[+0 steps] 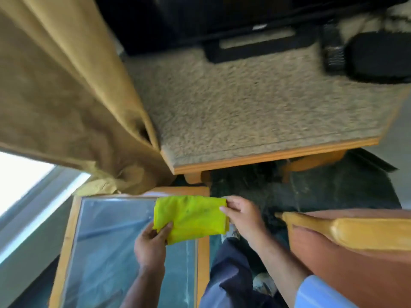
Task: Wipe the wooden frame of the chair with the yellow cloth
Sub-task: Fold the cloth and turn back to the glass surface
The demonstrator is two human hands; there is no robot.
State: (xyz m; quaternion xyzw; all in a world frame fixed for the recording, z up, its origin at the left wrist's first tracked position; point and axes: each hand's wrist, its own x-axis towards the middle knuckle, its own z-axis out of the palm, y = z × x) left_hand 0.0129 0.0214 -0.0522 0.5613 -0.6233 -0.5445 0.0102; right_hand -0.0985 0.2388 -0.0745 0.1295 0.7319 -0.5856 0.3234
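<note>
The yellow cloth [191, 217], folded into a flat rectangle, hangs between both hands above a glass-topped side table. My left hand [151, 247] pinches its lower left corner. My right hand [243, 216] grips its right edge. The chair's light wooden armrest [347, 232] runs along the right, over a reddish-brown upholstered side [347, 272]. Neither hand nor the cloth touches the chair's wood.
A glass-topped wooden side table [203, 258] lies below the cloth. Ahead stands a wooden table [275, 155] covered with beige carpet, holding dark objects [378, 56] at its far right. A tan curtain [66, 96] hangs at left beside a bright window [20, 174]. Dark floor lies between.
</note>
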